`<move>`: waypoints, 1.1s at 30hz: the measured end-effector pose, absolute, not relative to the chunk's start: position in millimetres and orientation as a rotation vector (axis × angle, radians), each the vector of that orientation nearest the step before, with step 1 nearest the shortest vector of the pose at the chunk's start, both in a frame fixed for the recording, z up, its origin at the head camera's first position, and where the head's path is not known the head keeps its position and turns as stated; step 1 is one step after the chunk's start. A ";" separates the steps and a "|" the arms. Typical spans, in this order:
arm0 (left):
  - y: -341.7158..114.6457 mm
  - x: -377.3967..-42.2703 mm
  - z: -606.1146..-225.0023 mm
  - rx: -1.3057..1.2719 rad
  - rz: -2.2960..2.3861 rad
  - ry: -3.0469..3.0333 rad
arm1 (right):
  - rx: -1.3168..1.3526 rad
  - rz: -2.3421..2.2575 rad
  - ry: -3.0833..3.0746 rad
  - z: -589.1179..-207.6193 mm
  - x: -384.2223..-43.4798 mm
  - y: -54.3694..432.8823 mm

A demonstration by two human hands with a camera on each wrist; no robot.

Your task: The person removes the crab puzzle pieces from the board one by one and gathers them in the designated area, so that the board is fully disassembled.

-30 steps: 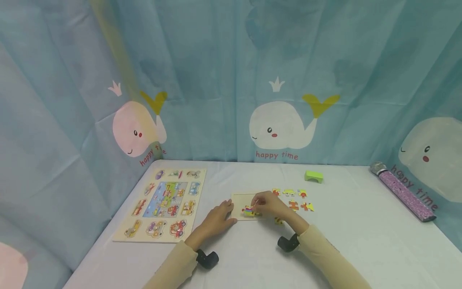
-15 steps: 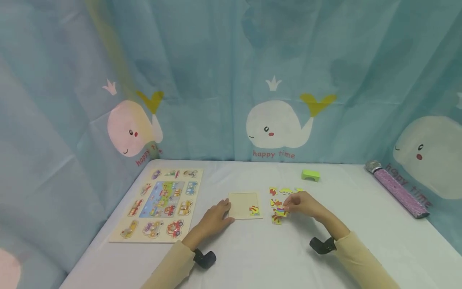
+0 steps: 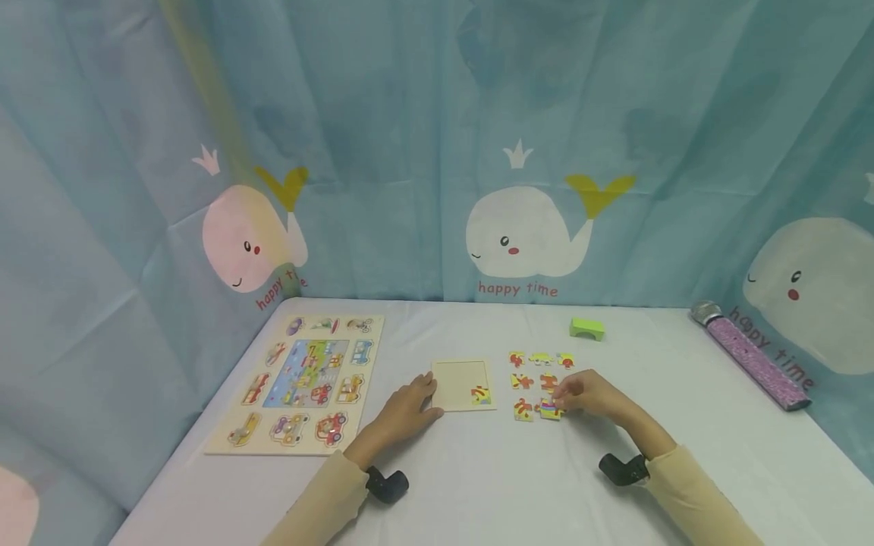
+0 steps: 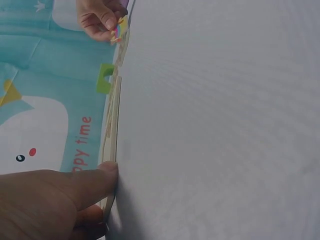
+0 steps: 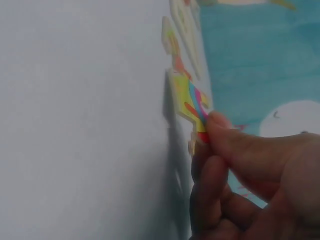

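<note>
In the head view my left hand (image 3: 407, 412) holds the left side of a small square wooden puzzle tray (image 3: 454, 387). The left wrist view has its thumb (image 4: 100, 180) against the near edge and the fingers partly hidden. One yellow and red piece (image 3: 481, 394) lies in the tray's lower right corner. Between thumb and fingertips, my right hand (image 3: 589, 394) pinches a rainbow-striped puzzle piece (image 5: 191, 100). That piece is low over the table at the right end of the bottom row, beside another yellow and red piece (image 3: 523, 410).
Several loose pieces stand in rows right of the tray, among them a green-topped one (image 3: 541, 359). A large vehicle puzzle board (image 3: 300, 444) lies at left. A green arch block (image 3: 587, 328) and a pink glittery microphone (image 3: 758, 360) lie further back and right on the white table (image 3: 478, 485).
My right hand has carried the rainbow-striped piece from over the tray rightward to the bottom row of loose pieces. My left hand has stayed at the tray.
</note>
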State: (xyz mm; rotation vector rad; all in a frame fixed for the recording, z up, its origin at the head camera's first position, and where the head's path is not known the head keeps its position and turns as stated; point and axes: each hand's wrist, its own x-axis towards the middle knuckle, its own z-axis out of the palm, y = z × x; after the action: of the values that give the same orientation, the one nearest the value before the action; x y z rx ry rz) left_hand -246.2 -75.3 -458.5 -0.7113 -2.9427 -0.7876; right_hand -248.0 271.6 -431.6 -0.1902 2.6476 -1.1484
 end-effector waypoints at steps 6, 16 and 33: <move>-76.9 -246.9 -457.7 -0.690 -0.786 -2.933 | -0.140 -1.096 2.686 -432.2 -249.2 275.2; -77.3 -244.4 -455.6 -0.702 -0.809 -2.932 | -0.099 -1.010 2.752 -431.2 -246.4 267.9; -76.1 -246.4 -455.6 -0.723 -0.816 -2.921 | -0.386 -1.030 2.707 -419.4 -276.2 196.8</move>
State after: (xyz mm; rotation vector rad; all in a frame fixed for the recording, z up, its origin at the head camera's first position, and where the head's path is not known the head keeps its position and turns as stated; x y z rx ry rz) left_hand -246.4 -76.1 -455.6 -0.7225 -2.9205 -0.8156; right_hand -276.2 196.8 -419.4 -0.3859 2.7070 -1.0303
